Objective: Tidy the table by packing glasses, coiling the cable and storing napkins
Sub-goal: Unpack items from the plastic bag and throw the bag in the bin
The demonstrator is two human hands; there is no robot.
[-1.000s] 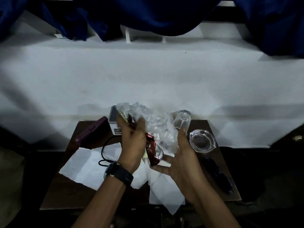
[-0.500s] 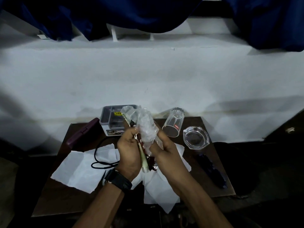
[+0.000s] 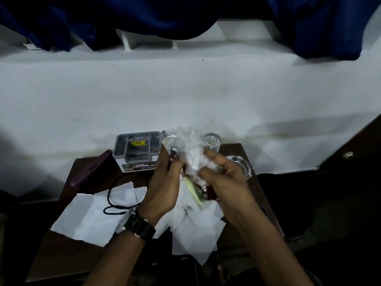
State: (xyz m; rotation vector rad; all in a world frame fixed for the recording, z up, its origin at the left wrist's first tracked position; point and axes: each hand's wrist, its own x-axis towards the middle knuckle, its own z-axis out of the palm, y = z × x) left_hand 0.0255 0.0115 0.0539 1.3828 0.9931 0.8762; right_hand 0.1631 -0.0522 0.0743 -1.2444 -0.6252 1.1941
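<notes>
Both hands are raised over the small brown table (image 3: 61,250) and grip a crumpled clear plastic bag (image 3: 189,153) with a pale green stick and something dark red inside. My left hand (image 3: 162,182) pinches its left side. My right hand (image 3: 224,182) holds the right side. White napkins (image 3: 86,217) lie spread on the table below. A black cable (image 3: 115,203) loops across them. A drinking glass (image 3: 210,141) stands behind the bag, partly hidden. A clear glass dish (image 3: 245,168) sits to the right of my right hand.
A grey compartment box (image 3: 136,151) with a yellow label stands at the table's back edge. A maroon case (image 3: 90,170) leans at the back left. A dark object (image 3: 268,211) lies near the right edge. A white wall rises behind; the floor around is dark.
The bag has been squeezed tighter between both hands. My right hand moved up from below onto the bag's right side. The camera view shifted slightly.
</notes>
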